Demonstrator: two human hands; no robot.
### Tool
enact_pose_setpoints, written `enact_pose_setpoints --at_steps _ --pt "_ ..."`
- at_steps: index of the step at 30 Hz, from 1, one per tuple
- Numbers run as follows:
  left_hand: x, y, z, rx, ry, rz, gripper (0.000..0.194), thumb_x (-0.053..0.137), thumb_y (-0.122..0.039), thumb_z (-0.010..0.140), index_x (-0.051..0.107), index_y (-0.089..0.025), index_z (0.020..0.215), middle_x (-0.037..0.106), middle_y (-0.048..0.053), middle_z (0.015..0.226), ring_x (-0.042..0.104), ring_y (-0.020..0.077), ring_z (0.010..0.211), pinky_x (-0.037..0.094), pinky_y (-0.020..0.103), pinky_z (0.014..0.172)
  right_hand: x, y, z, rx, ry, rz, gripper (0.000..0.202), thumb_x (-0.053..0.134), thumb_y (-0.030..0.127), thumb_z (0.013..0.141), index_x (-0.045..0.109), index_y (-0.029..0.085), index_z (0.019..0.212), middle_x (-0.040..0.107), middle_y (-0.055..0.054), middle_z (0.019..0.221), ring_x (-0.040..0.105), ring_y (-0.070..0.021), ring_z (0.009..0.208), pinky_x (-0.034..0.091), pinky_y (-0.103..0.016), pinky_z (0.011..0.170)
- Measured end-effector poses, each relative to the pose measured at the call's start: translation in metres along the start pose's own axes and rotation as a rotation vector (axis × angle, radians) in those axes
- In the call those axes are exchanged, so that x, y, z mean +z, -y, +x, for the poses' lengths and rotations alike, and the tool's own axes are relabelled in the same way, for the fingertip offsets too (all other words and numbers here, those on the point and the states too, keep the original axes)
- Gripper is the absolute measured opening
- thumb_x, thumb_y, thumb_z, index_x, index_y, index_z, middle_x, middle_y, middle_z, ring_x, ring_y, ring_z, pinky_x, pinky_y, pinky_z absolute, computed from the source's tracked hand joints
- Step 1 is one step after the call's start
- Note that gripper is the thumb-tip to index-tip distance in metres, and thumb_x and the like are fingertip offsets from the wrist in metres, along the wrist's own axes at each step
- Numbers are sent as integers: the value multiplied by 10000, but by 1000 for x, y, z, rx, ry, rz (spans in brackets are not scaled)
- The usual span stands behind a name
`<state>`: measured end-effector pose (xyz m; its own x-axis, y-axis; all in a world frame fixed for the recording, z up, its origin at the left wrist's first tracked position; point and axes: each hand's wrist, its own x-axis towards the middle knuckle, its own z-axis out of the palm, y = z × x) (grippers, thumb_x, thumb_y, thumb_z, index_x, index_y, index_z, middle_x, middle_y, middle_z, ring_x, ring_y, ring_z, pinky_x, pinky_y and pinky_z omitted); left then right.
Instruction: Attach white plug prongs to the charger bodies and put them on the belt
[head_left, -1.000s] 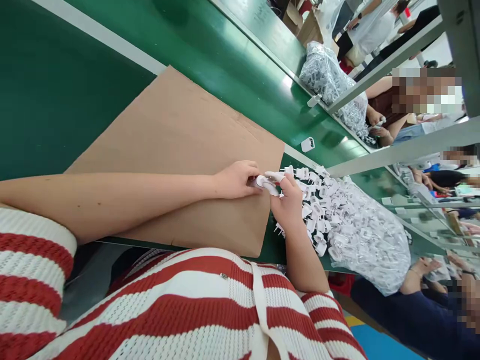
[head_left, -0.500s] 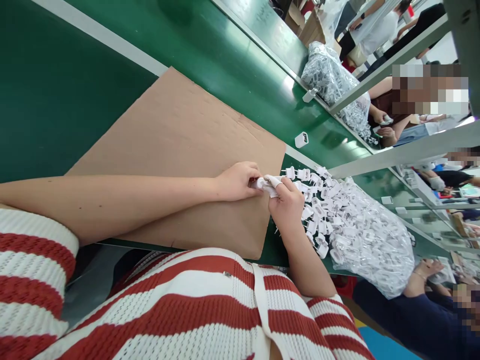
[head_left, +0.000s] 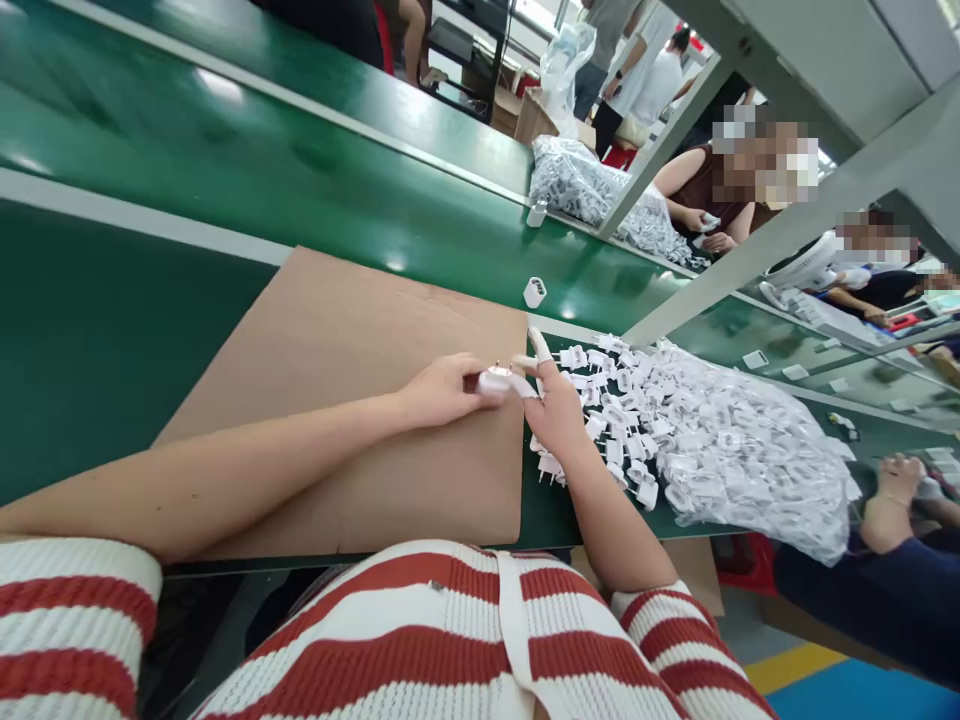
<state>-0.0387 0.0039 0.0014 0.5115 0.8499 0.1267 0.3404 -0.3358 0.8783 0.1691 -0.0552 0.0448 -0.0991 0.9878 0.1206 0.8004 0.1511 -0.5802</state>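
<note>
Over the cardboard sheet (head_left: pixel 360 340), my left hand (head_left: pixel 439 390) pinches a white plug adapter (head_left: pixel 495 380) whose metal pins point up. My right hand (head_left: pixel 556 408) is just right of it, white covers on its fingertips. Its fingers are spread apart, and the thumb tip lies against or very near the adapter; I cannot tell whether it touches. Many loose white adapters (head_left: pixel 615 415) lie right beside my right hand, spilling from a clear plastic bag (head_left: pixel 757 450) of the same parts.
A single white adapter (head_left: pixel 535 292) stands on the green conveyor (head_left: pixel 450 255) beyond the cardboard. Grey metal posts (head_left: pixel 697 270) rise at the right. Across the belt, a co-worker's hands (head_left: pixel 709 230) work beside another filled bag (head_left: pixel 577 180). Another person's arm (head_left: pixel 889 510) rests at the far right.
My right hand has opened away from the adapter, fingers spreading. The pins now show in my left hand's pinch. The camera view has turned, shifting the whole scene.
</note>
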Motion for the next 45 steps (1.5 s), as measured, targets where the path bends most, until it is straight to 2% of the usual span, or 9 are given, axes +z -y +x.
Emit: enact_pose_setpoints --at_steps 4,8,12,18,26,32,35,40,45 --pt "-28 2 51 -80 -176 -1 405 814 -427 748 773 -206 1085 745 33 971 671 220 836 524 332 770 -4 -19 9 61 29 -231 536 470 130 1008 554 59 1533 544 -245 1593 309 -358 1632 261 -566 1325" --pt "-37 -1 82 -105 -260 -40 460 825 -411 732 743 -172 1117 747 39 960 661 203 825 538 326 789 -5 -26 9 48 -51 -195 561 468 115 988 548 54 1540 532 -247 1604 311 -351 1631 249 -588 1335" --pt "-19 -17 58 -35 -100 -176 484 878 -498 724 766 -187 1078 769 50 1014 674 204 839 557 325 789 -12 -22 2 -132 -246 53 551 498 251 1051 500 217 1601 573 -161 1578 498 -284 1513 398 -513 1280" --pt "-7 -38 26 -142 235 -646 617 943 -589 714 798 -138 1108 801 134 1118 746 299 1025 600 407 938 -13 -22 -1 -336 -142 293 751 758 500 952 473 324 1625 697 -113 1375 695 -273 1218 610 -436 1042" --pt "1 -40 16 -103 198 -685 523 894 -590 788 828 -156 1073 814 97 1084 743 307 1062 596 417 993 -16 -17 -7 -476 -292 175 543 729 344 986 606 338 1514 728 -92 1217 714 -246 1059 628 -389 873" --pt "5 -37 12 -61 183 -585 522 830 -604 834 808 -161 1108 804 81 1145 734 309 1100 597 401 985 -12 -22 -6 -420 -242 100 530 731 433 976 637 308 1483 749 -102 1204 721 -261 1064 625 -415 912" --pt "-9 -25 35 -89 82 -413 505 838 -574 800 802 -162 1090 810 77 1087 745 300 1032 608 393 918 -10 -28 0 -310 -184 5 599 641 446 1027 519 283 1591 686 -139 1409 621 -302 1345 534 -493 1130" --pt "-68 11 104 -176 -423 -60 413 775 -335 843 718 -156 1210 762 96 1233 692 264 1084 525 392 990 -5 -39 7 -14 5 -306 583 498 140 993 527 149 1575 522 -195 1614 347 -348 1598 296 -578 1303" --pt "-122 45 147 -370 -573 355 324 756 -286 891 662 -173 1180 730 38 1161 589 228 1109 394 362 1025 -5 -43 13 79 33 -393 557 497 25 858 674 136 1375 692 -179 1337 616 -315 1300 486 -467 1133"
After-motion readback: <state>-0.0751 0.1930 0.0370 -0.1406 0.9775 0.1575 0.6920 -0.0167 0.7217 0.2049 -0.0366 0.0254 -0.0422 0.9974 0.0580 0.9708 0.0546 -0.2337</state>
